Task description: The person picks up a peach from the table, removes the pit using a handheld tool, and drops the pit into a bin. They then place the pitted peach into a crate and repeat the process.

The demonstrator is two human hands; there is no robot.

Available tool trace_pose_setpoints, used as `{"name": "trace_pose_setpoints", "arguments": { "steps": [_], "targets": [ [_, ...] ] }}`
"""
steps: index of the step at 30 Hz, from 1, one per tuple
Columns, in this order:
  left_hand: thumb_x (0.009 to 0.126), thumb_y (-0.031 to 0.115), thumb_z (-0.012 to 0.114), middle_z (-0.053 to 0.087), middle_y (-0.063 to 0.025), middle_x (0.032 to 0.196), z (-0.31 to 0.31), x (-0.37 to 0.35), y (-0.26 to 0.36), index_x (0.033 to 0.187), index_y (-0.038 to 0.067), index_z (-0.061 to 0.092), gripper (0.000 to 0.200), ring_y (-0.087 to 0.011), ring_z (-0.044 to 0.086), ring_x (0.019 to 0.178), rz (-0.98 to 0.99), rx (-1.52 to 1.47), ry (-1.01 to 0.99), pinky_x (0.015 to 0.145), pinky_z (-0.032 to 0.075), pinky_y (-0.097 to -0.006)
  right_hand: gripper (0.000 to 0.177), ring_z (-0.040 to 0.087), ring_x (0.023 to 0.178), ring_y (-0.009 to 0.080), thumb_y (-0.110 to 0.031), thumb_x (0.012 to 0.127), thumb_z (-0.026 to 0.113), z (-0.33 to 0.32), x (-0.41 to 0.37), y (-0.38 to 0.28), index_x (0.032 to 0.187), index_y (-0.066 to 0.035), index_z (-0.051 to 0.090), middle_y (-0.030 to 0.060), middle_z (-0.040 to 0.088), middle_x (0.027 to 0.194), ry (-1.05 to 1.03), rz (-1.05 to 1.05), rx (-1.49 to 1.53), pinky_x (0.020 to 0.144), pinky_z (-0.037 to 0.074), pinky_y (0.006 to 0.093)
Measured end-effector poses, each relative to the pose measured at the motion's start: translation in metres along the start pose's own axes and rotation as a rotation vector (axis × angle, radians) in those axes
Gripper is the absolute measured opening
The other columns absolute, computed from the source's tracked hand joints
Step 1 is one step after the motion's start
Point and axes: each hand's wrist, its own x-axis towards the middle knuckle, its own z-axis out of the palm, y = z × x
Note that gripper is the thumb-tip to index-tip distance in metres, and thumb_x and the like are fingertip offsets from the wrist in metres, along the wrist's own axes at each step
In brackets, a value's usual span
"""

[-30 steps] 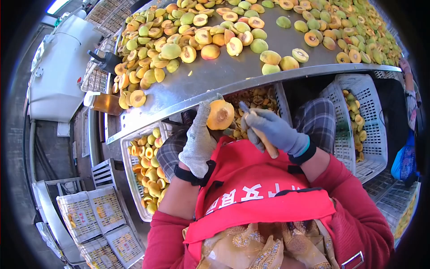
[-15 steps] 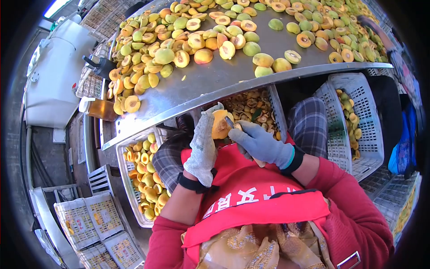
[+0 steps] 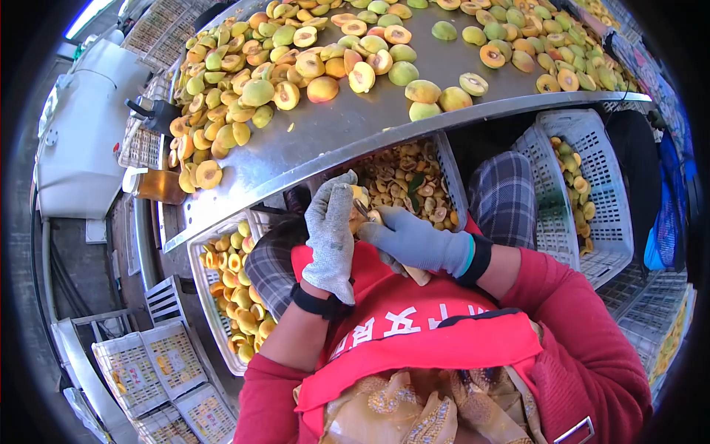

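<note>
My left hand, in a speckled grey glove, is closed around a peach half held over my lap. My right hand, in a blue-grey glove, grips a wooden-handled pitting knife whose tip is pressed into the fruit. Most of the peach is hidden between the two gloves. Just beyond my hands a white crate holds pits and scraps. Above it the steel table carries several whole and halved peaches.
A white crate of peach halves stands by my left knee, and another crate with a few fruits is at my right. Stacked crates lie on the floor at lower left. A white machine stands left of the table.
My left hand turned the peach inward, so its cut face no longer shows. My right hand brought the knife from beside the fruit into it. Both hands drew closer together.
</note>
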Motion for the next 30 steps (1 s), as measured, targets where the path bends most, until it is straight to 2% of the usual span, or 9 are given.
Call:
{"name": "trace_pose_setpoints", "arguments": {
  "steps": [3, 6, 9, 12, 16, 19, 22, 25, 30],
  "targets": [
    [0.092, 0.021, 0.054, 0.059, -0.0031, 0.108, 0.002, -0.001, 0.004, 0.112, 0.001, 0.058, 0.029, -0.0094, 0.054, 0.094, 0.032, 0.044, 0.002, 0.083, 0.043, -0.0227, 0.029, 0.061, 0.059, 0.0236, -0.028, 0.090, 0.052, 0.003, -0.007, -0.011, 0.096, 0.001, 0.049, 0.0135, 0.059, 0.069, 0.037, 0.050, -0.019, 0.053, 0.048, 0.0336],
    [0.092, 0.021, 0.055, 0.059, -0.0040, 0.108, 0.007, 0.000, 0.010, 0.114, 0.000, 0.057, 0.030, -0.0096, 0.054, 0.094, 0.034, 0.114, 0.029, 0.083, 0.044, -0.0232, 0.029, 0.059, 0.055, 0.0203, -0.029, 0.091, 0.052, 0.004, 0.014, 0.023, 0.094, -0.001, 0.049, 0.0108, 0.058, 0.067, 0.426, -0.521, -0.788, 0.049, 0.047, 0.0312],
    [0.091, 0.020, 0.055, 0.059, -0.0049, 0.108, 0.010, 0.002, 0.003, 0.114, -0.001, 0.057, 0.031, -0.0109, 0.054, 0.096, 0.066, -0.021, 0.104, 0.084, 0.044, -0.0246, 0.031, 0.053, 0.050, 0.0103, -0.032, 0.092, 0.051, 0.005, 0.020, 0.030, 0.093, -0.002, 0.049, 0.0033, 0.053, 0.063, 0.478, -0.597, -0.760, 0.043, 0.044, 0.0245],
    [0.092, 0.028, 0.052, 0.060, -0.0095, 0.100, 0.021, 0.000, 0.004, 0.113, -0.001, 0.055, 0.036, -0.0146, 0.057, 0.089, 0.211, 0.191, 0.135, 0.077, 0.046, -0.0266, 0.033, 0.058, 0.051, 0.0172, -0.032, 0.092, 0.047, 0.008, 0.000, -0.009, 0.099, 0.000, 0.050, 0.0096, 0.058, 0.068, 0.123, 0.002, -0.095, 0.044, 0.047, 0.0301],
    [0.091, 0.027, 0.054, 0.062, -0.0070, 0.098, 0.015, -0.002, 0.012, 0.110, -0.001, 0.058, 0.033, -0.0126, 0.056, 0.087, 0.200, 0.379, -0.014, 0.077, 0.045, -0.0256, 0.031, 0.056, 0.048, 0.0163, -0.032, 0.092, 0.046, 0.002, -0.008, -0.009, 0.100, -0.003, 0.052, 0.0085, 0.056, 0.063, -0.005, 0.032, -0.083, 0.043, 0.047, 0.0284],
    [0.089, 0.027, 0.057, 0.063, -0.0061, 0.099, 0.010, 0.002, 0.025, 0.109, 0.000, 0.060, 0.033, -0.0115, 0.055, 0.089, -0.242, 0.413, -0.190, 0.080, 0.044, -0.0252, 0.028, 0.055, 0.046, 0.0166, -0.031, 0.091, 0.047, 0.007, -0.012, -0.013, 0.097, -0.004, 0.052, 0.0071, 0.055, 0.060, 0.032, 0.064, -0.427, 0.043, 0.046, 0.0273],
    [0.088, 0.024, 0.059, 0.062, -0.0029, 0.093, 0.003, -0.001, 0.025, 0.105, 0.001, 0.063, 0.029, -0.0072, 0.053, 0.083, -0.138, 0.353, -0.267, 0.072, 0.046, -0.0225, 0.025, 0.050, 0.040, 0.0165, -0.032, 0.090, 0.048, 0.000, -0.009, -0.008, 0.088, -0.007, 0.050, 0.0054, 0.052, 0.056, -0.140, 0.172, -0.089, 0.036, 0.041, 0.0278],
    [0.088, 0.026, 0.058, 0.063, -0.0030, 0.097, 0.001, 0.000, 0.024, 0.108, 0.001, 0.062, 0.031, -0.0080, 0.055, 0.086, -0.075, 0.164, -0.347, 0.075, 0.047, -0.0232, 0.022, 0.043, 0.035, 0.0140, -0.032, 0.090, 0.047, -0.004, -0.010, -0.006, 0.084, -0.010, 0.048, 0.0023, 0.045, 0.052, -0.347, 0.297, 0.414, 0.031, 0.035, 0.0269],
    [0.085, 0.043, 0.054, 0.061, -0.0183, 0.098, 0.003, 0.007, 0.029, 0.117, -0.002, 0.052, 0.055, -0.0248, 0.061, 0.088, -0.090, -0.001, -0.407, 0.081, 0.050, -0.0343, 0.022, 0.036, 0.033, 0.0112, -0.033, 0.091, 0.046, 0.002, -0.013, -0.016, 0.082, -0.013, 0.047, -0.0008, 0.038, 0.049, -0.377, 0.296, 0.673, 0.029, 0.029, 0.0254]
  ]
}}
